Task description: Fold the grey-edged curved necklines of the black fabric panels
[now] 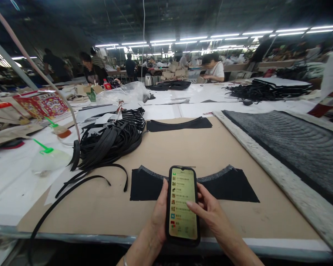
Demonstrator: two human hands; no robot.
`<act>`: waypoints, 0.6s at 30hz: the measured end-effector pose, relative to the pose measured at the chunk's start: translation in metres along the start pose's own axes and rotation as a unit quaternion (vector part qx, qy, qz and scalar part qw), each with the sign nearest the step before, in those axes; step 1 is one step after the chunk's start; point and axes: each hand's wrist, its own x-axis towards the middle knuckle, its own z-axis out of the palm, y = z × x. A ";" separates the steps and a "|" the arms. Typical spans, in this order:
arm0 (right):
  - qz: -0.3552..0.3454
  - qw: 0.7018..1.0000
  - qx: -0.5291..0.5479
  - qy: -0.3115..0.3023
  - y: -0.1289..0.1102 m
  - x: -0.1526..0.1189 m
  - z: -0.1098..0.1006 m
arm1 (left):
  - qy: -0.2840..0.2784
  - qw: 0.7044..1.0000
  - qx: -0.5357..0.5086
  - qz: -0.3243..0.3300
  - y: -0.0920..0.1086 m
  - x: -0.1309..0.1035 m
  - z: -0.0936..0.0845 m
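A black-cased phone (182, 207) with a lit list on its screen is held upright near the table's front edge. My left hand (159, 210) grips its left side, thumb along the case. My right hand (211, 210) is at its right side, fingers curled against the edge and behind it, with the thumb over the screen. Behind the phone lies a curved black fabric piece (230, 184) with a grey speckled upper edge, partly hidden by the phone and hands. Farther back rests a similar black piece (180, 125) on the tan sheet (161, 151).
Black strips (108, 144) are heaped at the left, some trailing over the front edge. Beside them stand two green-nozzled bottles. A grey textured sheet (288, 136) lies on a board at the right. Several people work in the background.
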 end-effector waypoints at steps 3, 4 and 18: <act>0.004 1.000 0.000 0.002 0.003 0.001 0.000 | -0.002 1.000 0.001 -0.001 0.001 0.001 0.000; 0.002 1.000 0.000 0.003 0.004 0.002 -0.001 | -0.001 1.000 0.001 0.000 0.001 0.001 0.000; -0.035 0.989 -0.107 0.099 -0.002 0.006 0.001 | 0.032 0.999 -0.033 0.020 0.001 -0.001 -0.006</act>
